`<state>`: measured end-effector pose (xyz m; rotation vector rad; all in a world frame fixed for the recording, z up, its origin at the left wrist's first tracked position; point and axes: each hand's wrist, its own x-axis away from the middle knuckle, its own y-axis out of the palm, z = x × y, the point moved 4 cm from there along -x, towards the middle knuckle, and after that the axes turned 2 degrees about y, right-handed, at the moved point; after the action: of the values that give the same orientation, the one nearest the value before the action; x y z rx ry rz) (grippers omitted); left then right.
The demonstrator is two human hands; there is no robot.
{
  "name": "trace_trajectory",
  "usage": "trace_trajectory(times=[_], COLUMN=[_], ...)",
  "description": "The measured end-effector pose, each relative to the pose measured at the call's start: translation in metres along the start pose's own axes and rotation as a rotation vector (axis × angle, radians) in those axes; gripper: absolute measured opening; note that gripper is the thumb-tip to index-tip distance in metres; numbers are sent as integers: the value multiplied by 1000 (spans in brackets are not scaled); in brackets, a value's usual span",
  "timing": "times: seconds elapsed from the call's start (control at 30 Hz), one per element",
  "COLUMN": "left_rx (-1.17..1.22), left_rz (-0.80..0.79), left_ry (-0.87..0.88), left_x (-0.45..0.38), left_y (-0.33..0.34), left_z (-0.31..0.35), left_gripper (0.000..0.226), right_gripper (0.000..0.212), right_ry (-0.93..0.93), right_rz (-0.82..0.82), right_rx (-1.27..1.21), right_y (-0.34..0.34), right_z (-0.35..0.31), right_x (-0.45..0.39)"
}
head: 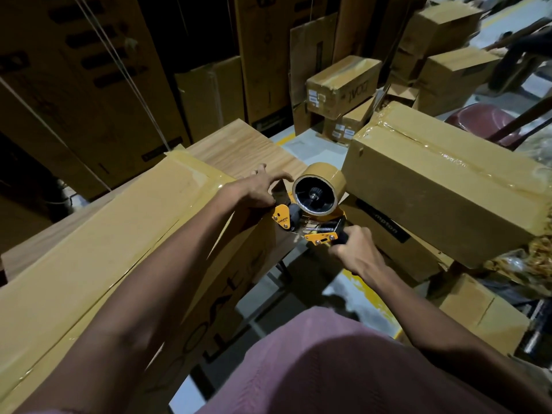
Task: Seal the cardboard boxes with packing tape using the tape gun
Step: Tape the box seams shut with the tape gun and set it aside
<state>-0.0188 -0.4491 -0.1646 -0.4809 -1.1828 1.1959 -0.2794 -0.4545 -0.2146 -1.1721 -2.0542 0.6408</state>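
Head view. A long cardboard box (98,249), glossy tape along its top, lay on a wooden table (239,144) at the left. The left hand (257,186) rested on the box's right end, fingers spread and nearly straight, pressing the tape end at the corner. Just right of it, touching that corner, was the tape gun (310,213), orange-framed, its tape roll (319,188) facing the camera. The right hand (355,249) gripped the gun's black handle, fingers curled fully round it. Farther right, a taped box (442,189) sat tilted atop another carton (394,243). More boxes (343,85) stood on the far floor.
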Motion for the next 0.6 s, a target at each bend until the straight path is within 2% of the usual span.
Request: trace_trajectory(times=[0.13, 0.23, 0.37, 0.5, 0.6], left_rx=[57, 112, 114, 104, 85], left_rz=[1, -15, -19, -16, -18], left_ry=[-118, -134, -128, -128, -80], left_x=[-1, 1, 2, 1, -2], left_y=[0, -1, -4, -4, -3], left_z=[-2, -3, 2, -1, -1], left_gripper=[74, 70, 71, 66, 50], right_gripper=[15, 17, 23, 20, 15], right_ry=[12, 6, 3, -4, 9], right_rz=[-5, -5, -26, -30, -31], right_rx=[-14, -19, -38, -39, 7], right_y=[1, 1, 1, 4, 1], right_z=[3, 3, 3, 2, 7], right_x=[1, 0, 0, -1, -5])
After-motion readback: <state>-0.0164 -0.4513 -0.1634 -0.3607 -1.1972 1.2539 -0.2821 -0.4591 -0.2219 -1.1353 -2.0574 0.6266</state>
